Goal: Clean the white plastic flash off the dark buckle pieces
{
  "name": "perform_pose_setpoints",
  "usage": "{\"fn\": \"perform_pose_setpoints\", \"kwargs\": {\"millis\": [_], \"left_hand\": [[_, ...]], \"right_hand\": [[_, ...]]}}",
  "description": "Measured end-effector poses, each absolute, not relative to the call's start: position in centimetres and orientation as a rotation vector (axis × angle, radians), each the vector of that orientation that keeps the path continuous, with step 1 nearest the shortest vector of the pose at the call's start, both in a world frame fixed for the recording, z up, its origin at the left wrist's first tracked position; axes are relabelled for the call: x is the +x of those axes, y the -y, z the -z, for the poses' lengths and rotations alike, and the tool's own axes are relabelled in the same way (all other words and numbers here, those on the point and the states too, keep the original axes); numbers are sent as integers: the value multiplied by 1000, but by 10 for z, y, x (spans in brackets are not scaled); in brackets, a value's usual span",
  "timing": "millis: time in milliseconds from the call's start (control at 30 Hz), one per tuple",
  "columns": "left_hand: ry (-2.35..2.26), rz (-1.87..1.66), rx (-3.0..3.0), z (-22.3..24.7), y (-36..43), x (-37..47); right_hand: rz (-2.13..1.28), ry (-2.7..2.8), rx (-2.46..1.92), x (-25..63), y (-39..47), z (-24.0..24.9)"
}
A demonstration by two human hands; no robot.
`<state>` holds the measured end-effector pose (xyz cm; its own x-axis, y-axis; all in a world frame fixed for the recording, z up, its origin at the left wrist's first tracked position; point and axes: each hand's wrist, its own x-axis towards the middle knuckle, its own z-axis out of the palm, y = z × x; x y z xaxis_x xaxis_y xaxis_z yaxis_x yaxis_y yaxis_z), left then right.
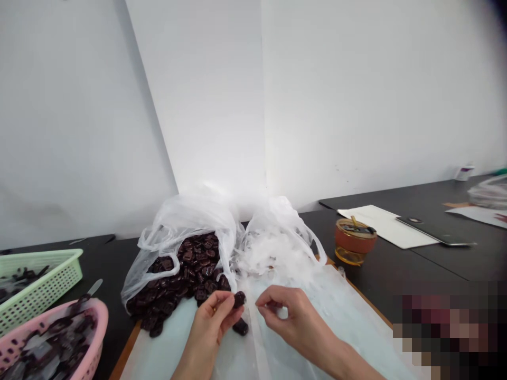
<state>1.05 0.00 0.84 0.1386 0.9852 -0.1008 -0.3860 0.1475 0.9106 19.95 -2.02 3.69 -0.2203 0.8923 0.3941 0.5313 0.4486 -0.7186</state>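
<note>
My left hand (pixel 216 322) pinches a dark brown, glossy oval piece (pixel 239 300) between thumb and fingertips, above the pale work mat. A second piece like it (pixel 241 328) lies on the mat just below those fingers. To the right, apart from the held piece, my right hand (pixel 291 311) is closed in a pinch; whatever its fingertips hold, if anything, is too small to make out. Behind my left hand, a heap of the same dark pieces (pixel 198 258) spills out of a thin white plastic bag (pixel 186 214). Another bag (pixel 277 221), with thin clear or white film bits, stands beside it.
At the left are a green basket (pixel 59 274) and a pink basket (pixel 101 322), both with dark pieces inside. An amber glass cup (pixel 355 241), white paper (pixel 384 227) and a dark phone (pixel 431 230) lie to the right. A wall rises behind the black table.
</note>
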Motion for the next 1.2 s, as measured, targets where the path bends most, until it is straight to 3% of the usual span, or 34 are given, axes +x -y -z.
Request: {"fn": "perform_pose_setpoints", "kwargs": {"millis": [233, 867, 1200], "left_hand": [[-1027, -1194, 961, -9, 3, 10], [-936, -1288, 968, -23, 8, 15], [-958, -1279, 995, -24, 9, 15]], "right_hand": [[-512, 2006, -1101, 201, 21, -37], [-1056, 1602, -1168, 200, 14, -32], [-1106, 1560, -1127, 199, 16, -31]]}}
